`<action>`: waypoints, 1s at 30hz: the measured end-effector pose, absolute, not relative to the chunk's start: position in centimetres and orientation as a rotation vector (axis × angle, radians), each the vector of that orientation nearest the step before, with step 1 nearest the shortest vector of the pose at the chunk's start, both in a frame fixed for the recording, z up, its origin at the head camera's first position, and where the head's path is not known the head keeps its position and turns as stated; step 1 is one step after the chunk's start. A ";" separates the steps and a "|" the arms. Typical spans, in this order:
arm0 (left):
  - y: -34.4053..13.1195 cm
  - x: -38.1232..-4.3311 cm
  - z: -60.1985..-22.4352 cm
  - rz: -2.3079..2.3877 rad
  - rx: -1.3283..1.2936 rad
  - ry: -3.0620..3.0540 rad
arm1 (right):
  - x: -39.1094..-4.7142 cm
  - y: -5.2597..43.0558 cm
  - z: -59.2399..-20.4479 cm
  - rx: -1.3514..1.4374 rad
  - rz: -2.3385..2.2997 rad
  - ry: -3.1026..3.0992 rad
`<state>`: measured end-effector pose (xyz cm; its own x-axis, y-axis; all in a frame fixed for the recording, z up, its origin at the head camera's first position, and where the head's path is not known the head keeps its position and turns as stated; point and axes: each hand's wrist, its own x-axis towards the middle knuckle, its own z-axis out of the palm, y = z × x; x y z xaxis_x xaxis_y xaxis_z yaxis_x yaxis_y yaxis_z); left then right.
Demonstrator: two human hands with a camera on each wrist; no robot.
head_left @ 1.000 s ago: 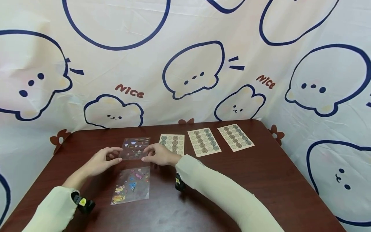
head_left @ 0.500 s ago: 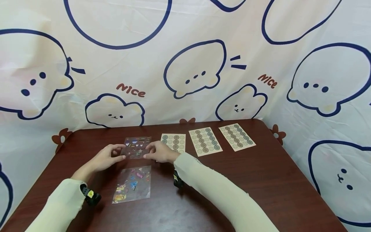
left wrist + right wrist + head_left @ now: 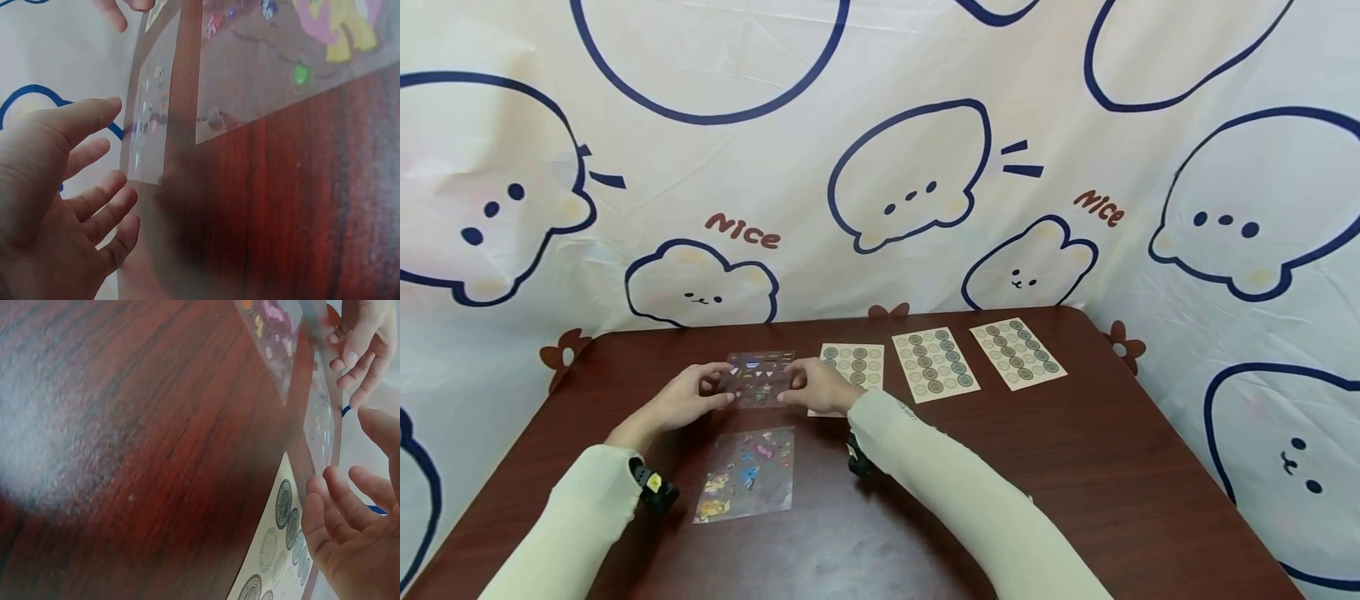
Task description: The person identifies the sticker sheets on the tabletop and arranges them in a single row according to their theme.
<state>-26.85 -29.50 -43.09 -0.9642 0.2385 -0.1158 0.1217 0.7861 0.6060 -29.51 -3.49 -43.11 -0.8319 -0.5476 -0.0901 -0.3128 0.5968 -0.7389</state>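
Note:
A clear sticker sheet (image 3: 758, 379) with small dark and coloured stickers lies flat toward the table's far left. My left hand (image 3: 681, 398) is at its left edge, thumb and fingers parted and loosely bent. From the other side my right hand (image 3: 822, 387) reaches its right edge, fingers relaxed, partly covering a cream sheet of round seal stickers (image 3: 861, 358). In the left wrist view, the left hand's fingertips (image 3: 128, 197) come close to the sheet's near corner. Closer to me is a second clear sheet (image 3: 767, 487), bearing colourful pony stickers.
Two more cream sheets, a middle one (image 3: 936, 367) and a right one (image 3: 1018, 354), lie along the table's back. The dark red-brown table (image 3: 1037, 467) meets a white curtain (image 3: 880, 50) printed with blue cartoon outlines behind and at the sides.
My left hand has edged forward and a little right, closer beside the far clear sheet. My right hand stays at the sheet's right edge. The view has shifted slightly; the sheets lie as before.

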 end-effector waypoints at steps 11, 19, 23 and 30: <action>-29.6 -28.2 -43.0 0.946 0.305 2.758 | -29.9 -4.0 -43.5 -0.679 -0.971 2.577; -30.2 -28.3 -43.8 0.936 0.225 2.695 | -30.0 -4.5 -43.8 -0.716 -0.912 2.553; -30.4 -28.2 -44.0 0.954 0.195 2.655 | -30.1 -4.6 -43.9 -0.717 -0.835 2.555; -30.5 -28.1 -44.0 0.965 0.156 2.619 | -30.4 -4.4 -43.7 -0.720 -0.814 2.516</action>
<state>-28.11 -30.46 -44.00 -0.9347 0.2184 -0.2804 -0.0157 0.7628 0.6464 -30.36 -4.42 -43.73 -0.7880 -0.5792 -0.2088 -0.3472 0.6980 -0.6263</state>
